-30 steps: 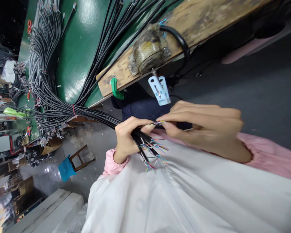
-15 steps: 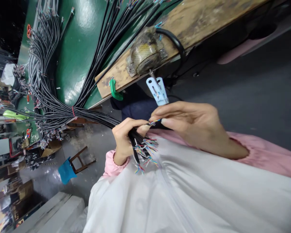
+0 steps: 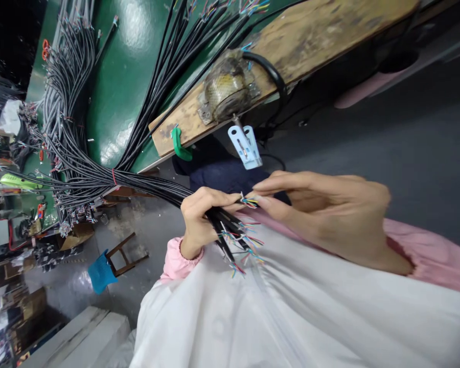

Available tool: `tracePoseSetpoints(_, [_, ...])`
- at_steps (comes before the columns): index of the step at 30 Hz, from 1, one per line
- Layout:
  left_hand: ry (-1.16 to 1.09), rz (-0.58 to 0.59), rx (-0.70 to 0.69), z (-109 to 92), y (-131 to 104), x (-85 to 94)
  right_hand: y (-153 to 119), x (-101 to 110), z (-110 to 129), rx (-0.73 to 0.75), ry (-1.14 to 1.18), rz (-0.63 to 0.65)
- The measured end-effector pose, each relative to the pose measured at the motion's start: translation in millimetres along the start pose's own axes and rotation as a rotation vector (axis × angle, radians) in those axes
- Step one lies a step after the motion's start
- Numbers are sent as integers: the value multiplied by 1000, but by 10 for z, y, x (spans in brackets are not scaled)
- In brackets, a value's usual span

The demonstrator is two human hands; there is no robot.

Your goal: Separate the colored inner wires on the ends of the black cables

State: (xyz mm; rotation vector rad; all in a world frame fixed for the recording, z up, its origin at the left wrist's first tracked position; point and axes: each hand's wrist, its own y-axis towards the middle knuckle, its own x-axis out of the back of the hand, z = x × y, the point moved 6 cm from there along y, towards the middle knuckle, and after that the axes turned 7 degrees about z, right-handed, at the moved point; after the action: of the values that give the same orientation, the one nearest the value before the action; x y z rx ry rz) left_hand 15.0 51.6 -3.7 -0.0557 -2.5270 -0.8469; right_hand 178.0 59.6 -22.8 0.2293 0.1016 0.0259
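My left hand (image 3: 197,220), with a pink cuff, is closed around a bundle of black cables (image 3: 138,179) that runs off the green table (image 3: 126,66). Stripped coloured wire ends (image 3: 239,245) fan out below its fingers. My right hand (image 3: 325,209) meets it from the right, and its thumb and forefinger pinch the coloured wire tips (image 3: 249,202) of one cable held at the left thumb. Both hands hover over my white apron (image 3: 291,306).
A worn wooden board (image 3: 299,41) at the table edge carries a round taped metal device (image 3: 224,87), a light blue clip (image 3: 246,145) and a green hook (image 3: 178,143). Many more grey and black cables (image 3: 61,92) lie across the table. A stool with a blue seat (image 3: 115,258) stands on the floor.
My right hand slid left toward the cable tip, then back right. The tips at the pinch now spread apart. The left hand kept its grip on the bundle.
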Motion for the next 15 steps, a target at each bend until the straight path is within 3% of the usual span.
tracePoseSetpoints(7, [-103,91,-87,4,23,-29,-13,98,64,88,-141,84])
tracePoseSetpoints(15, [44,167,-87,-31,46,-102,5,123,182,195,-432,37])
